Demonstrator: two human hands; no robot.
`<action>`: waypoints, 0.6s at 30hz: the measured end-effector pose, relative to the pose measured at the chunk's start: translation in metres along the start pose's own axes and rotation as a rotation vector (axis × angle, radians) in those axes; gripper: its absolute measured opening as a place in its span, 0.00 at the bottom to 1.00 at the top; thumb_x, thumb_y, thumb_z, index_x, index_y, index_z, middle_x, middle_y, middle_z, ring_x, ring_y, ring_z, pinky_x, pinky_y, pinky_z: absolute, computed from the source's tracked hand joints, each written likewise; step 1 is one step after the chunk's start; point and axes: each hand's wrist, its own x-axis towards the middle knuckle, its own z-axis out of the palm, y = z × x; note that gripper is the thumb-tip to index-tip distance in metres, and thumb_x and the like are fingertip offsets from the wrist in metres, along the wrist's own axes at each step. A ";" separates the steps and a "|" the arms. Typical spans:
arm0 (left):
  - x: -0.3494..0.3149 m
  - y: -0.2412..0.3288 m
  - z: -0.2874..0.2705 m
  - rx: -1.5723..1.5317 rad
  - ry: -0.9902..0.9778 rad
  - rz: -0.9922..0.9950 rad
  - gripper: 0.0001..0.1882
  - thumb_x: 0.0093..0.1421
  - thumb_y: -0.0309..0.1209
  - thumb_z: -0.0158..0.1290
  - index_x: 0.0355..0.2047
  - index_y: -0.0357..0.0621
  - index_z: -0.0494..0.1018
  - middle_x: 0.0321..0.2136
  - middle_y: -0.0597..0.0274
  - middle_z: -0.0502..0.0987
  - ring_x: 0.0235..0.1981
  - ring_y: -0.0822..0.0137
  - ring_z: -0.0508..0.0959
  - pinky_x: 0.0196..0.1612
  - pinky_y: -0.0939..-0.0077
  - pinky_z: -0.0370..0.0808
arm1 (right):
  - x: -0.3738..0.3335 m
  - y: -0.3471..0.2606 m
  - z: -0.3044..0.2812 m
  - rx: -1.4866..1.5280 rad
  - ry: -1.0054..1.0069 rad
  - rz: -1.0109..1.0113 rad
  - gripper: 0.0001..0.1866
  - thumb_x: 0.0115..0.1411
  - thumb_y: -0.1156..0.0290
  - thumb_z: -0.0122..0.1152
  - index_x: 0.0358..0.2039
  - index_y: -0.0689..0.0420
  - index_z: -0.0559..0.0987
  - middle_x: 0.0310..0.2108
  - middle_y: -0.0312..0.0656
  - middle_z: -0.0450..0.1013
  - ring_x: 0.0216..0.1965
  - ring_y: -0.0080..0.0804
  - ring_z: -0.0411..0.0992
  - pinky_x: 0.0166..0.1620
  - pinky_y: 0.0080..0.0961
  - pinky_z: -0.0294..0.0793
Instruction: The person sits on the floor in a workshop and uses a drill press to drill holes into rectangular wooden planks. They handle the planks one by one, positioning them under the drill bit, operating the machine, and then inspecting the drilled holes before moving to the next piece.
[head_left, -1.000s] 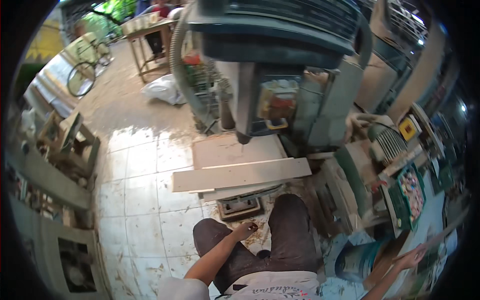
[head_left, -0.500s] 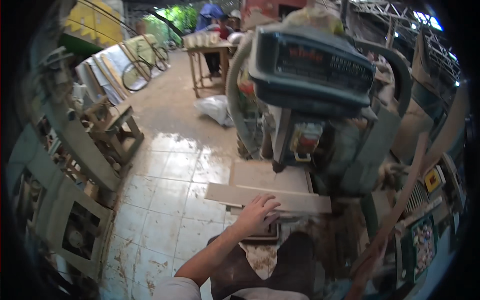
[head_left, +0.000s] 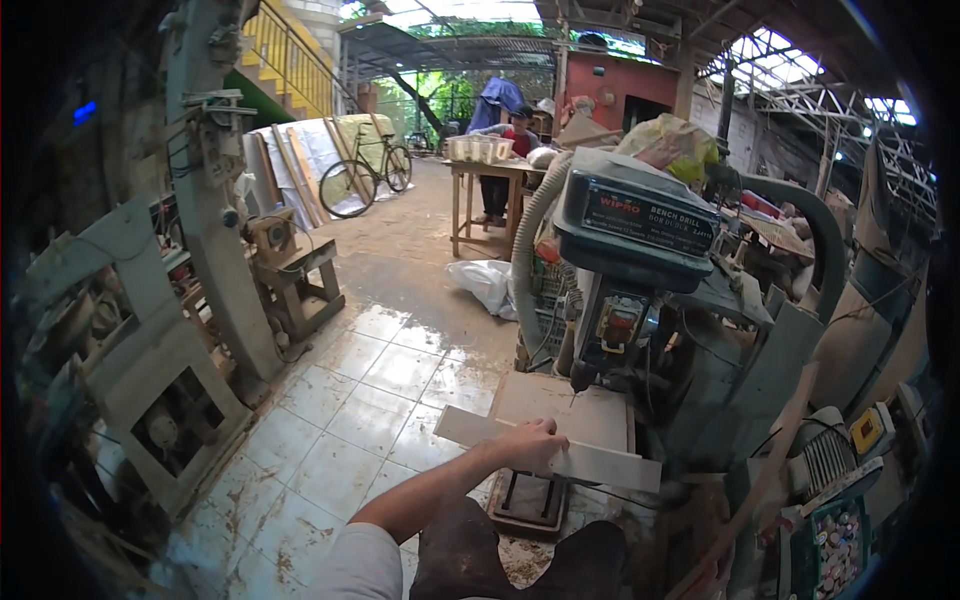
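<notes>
Pale wood board [head_left: 612, 467] front n center on my feed rn: it's slanted across the near part of the flat panel [head_left: 530, 395] under the drill press [head_left: 640, 215], tho I can't tell if it's flat on there or a bit lifted. Left hand [head_left: 530, 446] is on it abt midway along, knuckles up, fingers curled in and mostly closed w/ a hold on the board. Right hand's out of frame on my end so can't tell what those fingers are doing, sry.

Drill chuck [head_left: 582, 375] hangs over the panel, just past the board from the wearer's side. Nearer in there's the drill's base [head_left: 527, 503] on the white tile floor [head_left: 400, 365], then the wearer's dark trousers [head_left: 460, 550].

Over on the right I've got a long brown wood strip [head_left: 765, 480] running at a slant, nr a yellow box [head_left: 868, 430] and a green tray [head_left: 815, 545] full of little bits. Farther back: white sack [head_left: 487, 285] on the floor, a person [head_left: 519, 142] at a wood table [head_left: 457, 212], plus a bicycle [head_left: 350, 185] by some leaning sheets [head_left: 285, 165].
</notes>
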 end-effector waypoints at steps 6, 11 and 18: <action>-0.066 0.057 -0.041 -0.244 0.143 0.057 0.31 0.46 0.40 0.65 0.50 0.47 0.71 0.46 0.50 0.67 0.50 0.52 0.69 0.53 0.66 0.68 | -0.019 -0.023 0.007 0.269 0.036 -0.018 0.35 0.59 0.56 0.56 0.62 0.61 0.61 0.35 0.39 0.67 0.27 0.24 0.57 0.31 0.25 0.61; -0.157 0.084 -0.059 -0.754 0.382 -0.044 0.27 0.49 0.33 0.64 0.50 0.44 0.71 0.49 0.56 0.65 0.51 0.60 0.70 0.52 0.69 0.71 | -0.028 -0.045 0.028 0.279 -0.306 -0.135 0.36 0.53 0.51 0.56 0.55 0.67 0.66 0.50 0.49 0.68 0.38 0.30 0.69 0.41 0.27 0.69; -0.200 0.086 -0.023 -1.472 0.976 0.100 0.32 0.58 0.51 0.46 0.53 0.37 0.66 0.45 0.50 0.74 0.44 0.60 0.77 0.45 0.66 0.76 | -0.075 -0.080 0.099 0.462 -0.619 -0.063 0.45 0.48 0.48 0.57 0.57 0.71 0.62 0.47 0.54 0.69 0.36 0.31 0.70 0.37 0.26 0.70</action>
